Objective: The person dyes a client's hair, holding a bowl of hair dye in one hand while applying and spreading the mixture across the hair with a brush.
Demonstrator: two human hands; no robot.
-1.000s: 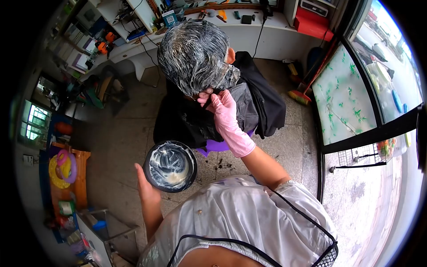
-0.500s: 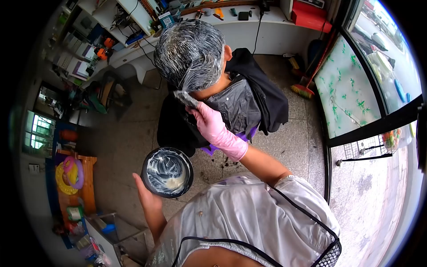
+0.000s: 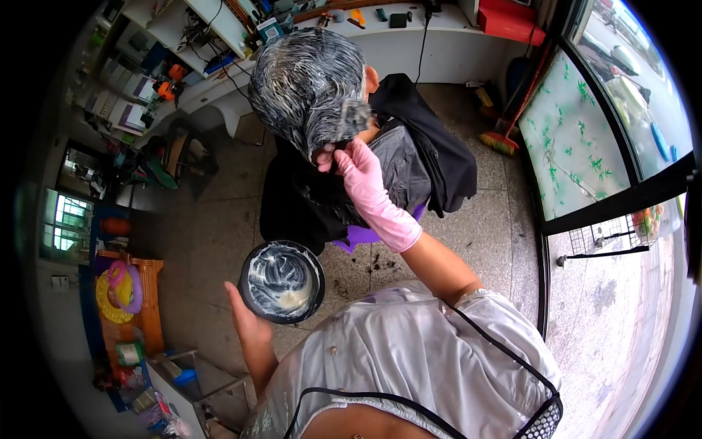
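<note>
My bare left hand (image 3: 253,328) holds a dark bowl (image 3: 316,272) from below and the side, thumb along its outside. Pale and grey hair-dye cream (image 3: 281,276) smears the bowl's inside. A pink glove covers my right hand (image 3: 360,179), which is closed around a tint brush whose handle is mostly hidden. The brush's blurred, dye-coated bristles (image 3: 356,117) lie against the back of a seated person's hair (image 3: 303,80), near the nape and below the ear. Cream streaks cover that hair. A black cape (image 3: 442,157) drapes the person's shoulders.
A white counter (image 3: 468,36) with small tools runs along the far wall. A broom (image 3: 499,143) leans by the glass door (image 3: 578,146) at right. Wooden furniture (image 3: 150,293) and a cart (image 3: 186,395) stand at left. Dark hair clippings (image 3: 376,263) lie on the floor.
The brush has swung up and to the right, bristles now against the hair near the nape. My right hand has shifted slightly right and up; the bowl moved a little right.
</note>
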